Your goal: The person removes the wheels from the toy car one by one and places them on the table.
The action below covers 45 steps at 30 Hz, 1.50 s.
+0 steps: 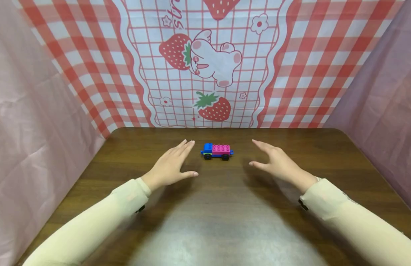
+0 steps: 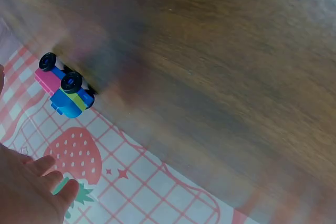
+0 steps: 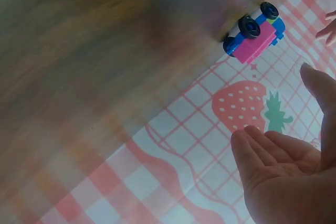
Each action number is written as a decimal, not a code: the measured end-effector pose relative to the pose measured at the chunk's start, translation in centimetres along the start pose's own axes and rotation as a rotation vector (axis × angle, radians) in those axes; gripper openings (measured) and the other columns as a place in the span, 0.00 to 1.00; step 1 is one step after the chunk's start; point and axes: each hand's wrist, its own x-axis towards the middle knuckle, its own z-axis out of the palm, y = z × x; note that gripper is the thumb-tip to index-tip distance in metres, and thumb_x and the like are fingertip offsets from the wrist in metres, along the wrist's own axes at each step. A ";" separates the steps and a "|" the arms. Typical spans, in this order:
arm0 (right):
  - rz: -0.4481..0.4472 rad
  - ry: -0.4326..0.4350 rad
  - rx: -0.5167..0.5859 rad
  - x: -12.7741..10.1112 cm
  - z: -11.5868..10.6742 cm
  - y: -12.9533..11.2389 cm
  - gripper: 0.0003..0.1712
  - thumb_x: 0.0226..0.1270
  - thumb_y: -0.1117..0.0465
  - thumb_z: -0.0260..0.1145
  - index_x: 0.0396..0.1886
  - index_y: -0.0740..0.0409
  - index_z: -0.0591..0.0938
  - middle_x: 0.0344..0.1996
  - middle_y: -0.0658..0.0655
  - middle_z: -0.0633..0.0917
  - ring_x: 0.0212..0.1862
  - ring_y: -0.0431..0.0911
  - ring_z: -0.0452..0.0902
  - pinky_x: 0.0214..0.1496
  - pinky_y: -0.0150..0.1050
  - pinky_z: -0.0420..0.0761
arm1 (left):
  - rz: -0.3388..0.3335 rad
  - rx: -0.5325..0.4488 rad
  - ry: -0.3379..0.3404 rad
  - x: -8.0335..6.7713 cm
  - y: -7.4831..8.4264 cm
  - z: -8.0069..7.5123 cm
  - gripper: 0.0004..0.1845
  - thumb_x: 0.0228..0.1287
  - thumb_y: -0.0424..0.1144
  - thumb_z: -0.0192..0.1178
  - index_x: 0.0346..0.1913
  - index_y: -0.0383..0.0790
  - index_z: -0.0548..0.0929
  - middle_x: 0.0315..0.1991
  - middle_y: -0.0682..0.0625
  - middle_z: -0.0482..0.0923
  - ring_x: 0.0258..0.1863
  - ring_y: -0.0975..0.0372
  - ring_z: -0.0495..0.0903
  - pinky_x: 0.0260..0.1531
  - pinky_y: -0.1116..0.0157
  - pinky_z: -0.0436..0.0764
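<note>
A small toy car built of blocks stands on its black wheels in the head view, with a blue front at left and a pink studded block behind it. My left hand hovers to its left, fingers straight and thumb spread, apart from the car. On the other side my right hand is held out the same way, also touching nothing. Both wrist views show the toy car with a gap between it and the fingers; in the right wrist view the right hand has its palm turned partly toward the camera.
The brown wooden table reaches back to a hanging cloth with red checks and strawberry prints. Pinkish curtains hang along the left and right sides. Shadows of both arms fall on the tabletop.
</note>
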 end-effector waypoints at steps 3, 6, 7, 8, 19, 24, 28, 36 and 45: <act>0.012 0.037 0.039 0.6 0.2 -0.2 0.44 0.59 0.49 0.72 0.70 0.62 0.67 0.66 0.66 0.72 0.66 0.60 0.68 0.66 0.56 0.68 | -0.019 -0.051 0.006 0.4 0.1 0.0 0.53 0.59 0.64 0.61 0.77 0.43 0.46 0.77 0.46 0.51 0.76 0.54 0.50 0.71 0.51 0.59; 0.033 0.061 0.080 1.1 0.5 -0.5 0.41 0.57 0.51 0.74 0.67 0.64 0.71 0.63 0.66 0.76 0.62 0.61 0.74 0.62 0.55 0.73 | -0.033 -0.101 0.002 0.9 0.2 -0.1 0.53 0.58 0.62 0.64 0.77 0.44 0.47 0.76 0.46 0.52 0.75 0.53 0.53 0.70 0.50 0.61; 0.042 0.065 0.094 1.3 0.6 -0.5 0.41 0.56 0.51 0.74 0.66 0.65 0.72 0.62 0.66 0.76 0.61 0.60 0.75 0.61 0.54 0.74 | -0.037 -0.116 0.000 1.1 0.2 -0.1 0.53 0.58 0.62 0.64 0.77 0.43 0.48 0.76 0.46 0.52 0.75 0.53 0.54 0.70 0.50 0.60; 0.053 0.065 0.111 1.5 0.8 -0.6 0.41 0.56 0.52 0.75 0.66 0.65 0.72 0.61 0.66 0.77 0.60 0.61 0.76 0.60 0.54 0.75 | -0.039 -0.132 -0.003 1.4 0.2 -0.1 0.53 0.58 0.61 0.64 0.77 0.43 0.49 0.76 0.46 0.52 0.75 0.53 0.55 0.70 0.50 0.60; 0.149 0.045 0.265 3.4 2.5 -1.0 0.40 0.55 0.54 0.76 0.64 0.66 0.73 0.58 0.66 0.79 0.59 0.60 0.76 0.61 0.52 0.75 | -0.132 -0.379 -0.086 3.7 0.3 0.0 0.53 0.57 0.56 0.68 0.77 0.42 0.49 0.77 0.44 0.50 0.76 0.52 0.50 0.73 0.53 0.52; 0.175 0.044 0.318 4.5 3.1 -0.8 0.39 0.55 0.55 0.75 0.63 0.67 0.74 0.55 0.67 0.81 0.56 0.59 0.79 0.59 0.51 0.77 | -0.173 -0.448 -0.080 4.7 0.2 0.5 0.51 0.57 0.53 0.69 0.76 0.39 0.51 0.76 0.42 0.52 0.75 0.50 0.52 0.73 0.53 0.53; 0.193 0.046 0.358 5.3 3.7 -0.4 0.36 0.56 0.56 0.75 0.61 0.70 0.75 0.52 0.69 0.82 0.53 0.59 0.81 0.56 0.49 0.79 | -0.206 -0.500 -0.078 5.5 0.3 0.8 0.49 0.58 0.54 0.68 0.75 0.39 0.54 0.75 0.42 0.55 0.74 0.50 0.54 0.72 0.53 0.56; 0.282 0.023 0.416 6.3 4.9 -0.9 0.35 0.55 0.56 0.75 0.59 0.70 0.76 0.51 0.68 0.83 0.52 0.58 0.81 0.56 0.49 0.79 | -0.204 -0.523 -0.070 6.8 0.6 1.8 0.47 0.59 0.51 0.68 0.74 0.35 0.57 0.73 0.40 0.59 0.74 0.50 0.56 0.72 0.54 0.57; 0.377 -0.004 0.464 7.1 5.4 -1.3 0.35 0.58 0.54 0.73 0.60 0.70 0.76 0.50 0.67 0.84 0.53 0.56 0.81 0.57 0.47 0.78 | -0.248 -0.567 -0.069 8.1 0.8 2.4 0.43 0.60 0.48 0.68 0.72 0.34 0.59 0.71 0.41 0.62 0.72 0.50 0.59 0.71 0.55 0.59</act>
